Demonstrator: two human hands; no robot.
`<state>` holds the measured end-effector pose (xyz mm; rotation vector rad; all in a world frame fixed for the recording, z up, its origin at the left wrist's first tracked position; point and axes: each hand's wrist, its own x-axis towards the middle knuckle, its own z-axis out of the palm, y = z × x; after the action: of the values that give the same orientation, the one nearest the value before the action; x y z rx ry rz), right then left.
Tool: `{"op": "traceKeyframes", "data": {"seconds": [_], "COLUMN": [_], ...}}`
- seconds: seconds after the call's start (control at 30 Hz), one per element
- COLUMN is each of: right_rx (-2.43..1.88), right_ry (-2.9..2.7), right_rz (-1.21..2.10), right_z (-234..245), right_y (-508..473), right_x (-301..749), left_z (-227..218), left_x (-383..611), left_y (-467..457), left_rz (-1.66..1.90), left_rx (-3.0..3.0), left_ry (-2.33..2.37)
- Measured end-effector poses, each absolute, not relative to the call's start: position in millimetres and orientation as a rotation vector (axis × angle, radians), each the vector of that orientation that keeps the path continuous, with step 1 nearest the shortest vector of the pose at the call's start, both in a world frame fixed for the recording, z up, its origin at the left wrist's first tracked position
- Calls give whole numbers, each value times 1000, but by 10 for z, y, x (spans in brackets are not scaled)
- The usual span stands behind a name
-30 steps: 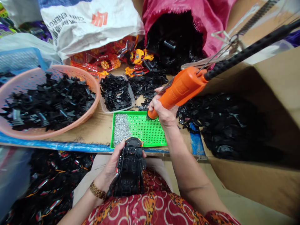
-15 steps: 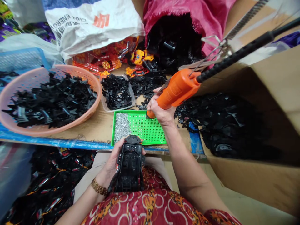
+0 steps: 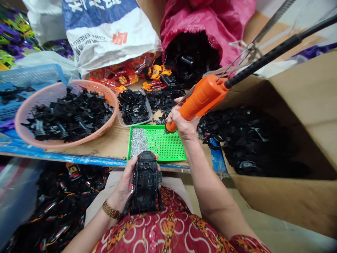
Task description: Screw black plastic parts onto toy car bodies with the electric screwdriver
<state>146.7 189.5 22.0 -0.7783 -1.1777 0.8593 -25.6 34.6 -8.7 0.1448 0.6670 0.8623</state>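
My left hand (image 3: 126, 184) is closed around a black toy car chassis (image 3: 145, 182), held underside up close to my lap. Its far end overlaps the near edge of the green tray (image 3: 168, 144). Small silver screws (image 3: 138, 140) are heaped in the tray's left part, with a few scattered across the holes. In my right hand (image 3: 185, 124) is an orange electric screwdriver (image 3: 200, 100), fingers wrapped round its lower body. The tool leans, its tip pointing down-left over the tray; whether it touches a screw I cannot tell.
A pink basket (image 3: 110, 124) and a clear tub (image 3: 150, 116) hold black plastic parts. Behind them are orange car bodies (image 3: 156, 72) and a magenta sack (image 3: 189, 23). At right stands a cardboard box (image 3: 284, 200); a black cord (image 3: 265, 58) and spring run to the screwdriver.
The view has shifted slightly, so the baskets and sacks sit further right and lower on the left side. Both hands keep their holds, with the screwdriver still over the tray.
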Motion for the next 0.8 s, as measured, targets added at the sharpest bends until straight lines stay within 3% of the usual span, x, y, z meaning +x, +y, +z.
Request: {"op": "traceKeyframes", "data": {"seconds": [0.4,0.8], "right_rx": [-579,-535], "right_ry": [-1051,-1173], "right_rz": [1181,1256], "right_z": [1276,875], "right_y": [1024,943], "right_x": [1318,1117], "left_z": [-144,-125], "left_x": [-331,-340], "left_y": [370,283], "left_rz": [930,983], "left_rx": [23,-120], "left_ry": [544,746]}}
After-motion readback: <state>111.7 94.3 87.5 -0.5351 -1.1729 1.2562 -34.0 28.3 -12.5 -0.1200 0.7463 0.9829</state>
